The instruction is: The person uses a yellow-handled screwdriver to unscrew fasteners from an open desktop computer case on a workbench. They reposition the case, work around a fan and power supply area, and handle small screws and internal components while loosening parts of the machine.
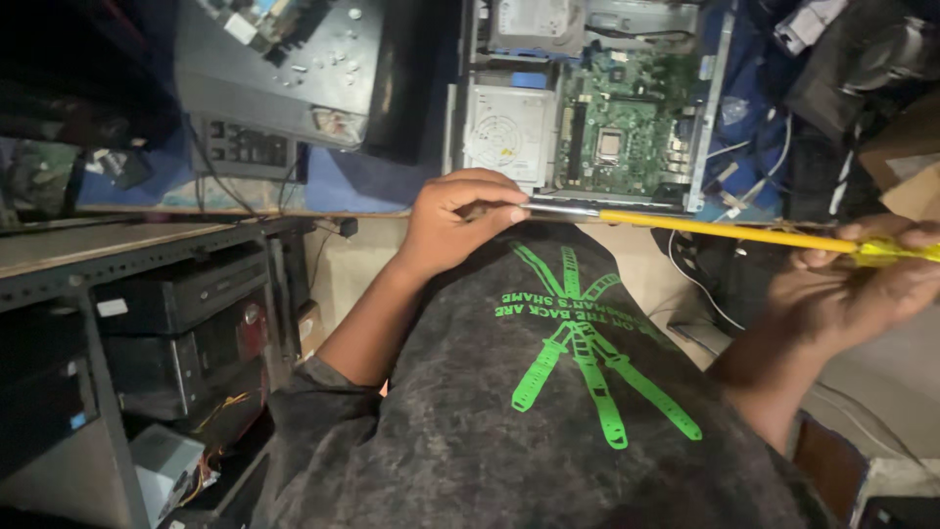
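A yellow screwdriver (725,231) is gripped at its handle by the right hand (862,284), its tip pinched by the left hand (455,220), beside an opened computer case (587,108)

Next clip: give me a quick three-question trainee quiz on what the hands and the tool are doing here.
1. True or false: the left hand pinches the metal tip end of the long screwdriver.
2. Which hand holds the screwdriver's yellow handle? A) left B) right C) neither
3. Fill in: beyond the hands lies an open computer case with a green ______ inside.

Key
1. True.
2. B: the right hand grips the handle end.
3. Circuit board, lying flat in the case with its processor socket showing.
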A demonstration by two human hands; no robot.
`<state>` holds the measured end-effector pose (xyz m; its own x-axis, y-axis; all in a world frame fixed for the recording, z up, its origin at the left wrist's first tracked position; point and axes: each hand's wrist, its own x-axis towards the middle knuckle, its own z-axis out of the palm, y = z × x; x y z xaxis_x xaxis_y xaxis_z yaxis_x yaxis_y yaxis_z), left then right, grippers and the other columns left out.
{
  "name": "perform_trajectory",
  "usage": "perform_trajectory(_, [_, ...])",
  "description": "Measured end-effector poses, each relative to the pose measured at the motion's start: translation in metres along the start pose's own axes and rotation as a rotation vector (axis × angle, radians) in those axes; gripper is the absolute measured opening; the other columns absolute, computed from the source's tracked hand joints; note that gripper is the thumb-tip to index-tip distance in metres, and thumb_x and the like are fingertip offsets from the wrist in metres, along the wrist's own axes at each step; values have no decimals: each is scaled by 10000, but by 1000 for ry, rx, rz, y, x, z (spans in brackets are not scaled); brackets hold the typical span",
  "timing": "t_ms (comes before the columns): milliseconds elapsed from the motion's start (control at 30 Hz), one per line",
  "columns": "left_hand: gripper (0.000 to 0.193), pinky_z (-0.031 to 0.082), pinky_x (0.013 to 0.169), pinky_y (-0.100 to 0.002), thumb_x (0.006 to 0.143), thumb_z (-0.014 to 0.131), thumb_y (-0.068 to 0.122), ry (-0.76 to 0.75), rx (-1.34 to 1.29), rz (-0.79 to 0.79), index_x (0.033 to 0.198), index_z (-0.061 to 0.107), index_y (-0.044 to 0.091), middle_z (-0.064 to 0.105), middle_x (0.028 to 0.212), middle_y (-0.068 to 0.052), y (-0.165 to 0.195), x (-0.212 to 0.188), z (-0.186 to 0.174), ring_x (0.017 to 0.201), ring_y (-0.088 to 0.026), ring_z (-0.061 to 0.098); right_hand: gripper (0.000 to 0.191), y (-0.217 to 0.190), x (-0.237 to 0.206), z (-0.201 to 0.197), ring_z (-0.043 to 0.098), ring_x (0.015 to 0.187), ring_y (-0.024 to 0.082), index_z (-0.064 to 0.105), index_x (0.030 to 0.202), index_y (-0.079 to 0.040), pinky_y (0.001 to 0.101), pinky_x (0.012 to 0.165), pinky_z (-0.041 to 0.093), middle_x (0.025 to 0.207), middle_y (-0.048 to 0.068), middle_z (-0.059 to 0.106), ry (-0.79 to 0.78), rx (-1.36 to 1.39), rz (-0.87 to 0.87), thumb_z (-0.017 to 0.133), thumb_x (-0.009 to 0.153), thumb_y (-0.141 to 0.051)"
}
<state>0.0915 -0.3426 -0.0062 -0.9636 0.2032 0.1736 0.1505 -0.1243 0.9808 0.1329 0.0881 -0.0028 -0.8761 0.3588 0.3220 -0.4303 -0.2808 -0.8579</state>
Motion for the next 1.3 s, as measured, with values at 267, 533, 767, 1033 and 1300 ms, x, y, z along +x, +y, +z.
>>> perform_trajectory(267, [143,534,751,-247,921,791,-2,-32,-52,-54,1063,773,-17,760,1034,-116,-10,6,14,884,-136,703,358,-8,6,3,589,656,243,478,1294,-37,334,583,503,930,180,575,-7,-39,-3,575,1198,-369])
perform_trajectory(533, [137,551,754,-255,935,764,-15,-62,-221,-130,1071,762,-33,745,1037,-139,-13,21,42,886,-162,730,342,-17,23,-25,629,693,269,466,1254,-12,341,590,548,951,221,586,3,-5,16,551,1198,-339])
perform_trajectory(767, [144,560,783,-253,887,829,20,-112,97,-85,1027,794,12,769,961,-87,-5,44,71,873,-143,723,356,-27,48,-48,654,713,286,478,1273,-16,371,601,570,969,245,611,-17,-44,-8,571,1177,-345])
perform_trajectory(1033, [142,586,808,-267,886,828,51,-111,367,-74,1025,803,40,786,983,-101,-13,65,118,896,-159,754,359,-47,74,-43,647,794,258,503,1236,-28,396,634,579,972,180,611,-37,-103,81,647,1176,-352])
perform_trajectory(1300, [128,579,858,-281,947,775,12,-16,111,-212,1074,782,-6,779,1052,-115,-66,56,150,955,-170,734,370,-46,91,-59,631,853,231,485,1231,-36,386,664,594,990,142,561,-107,-176,76,649,1163,-361])
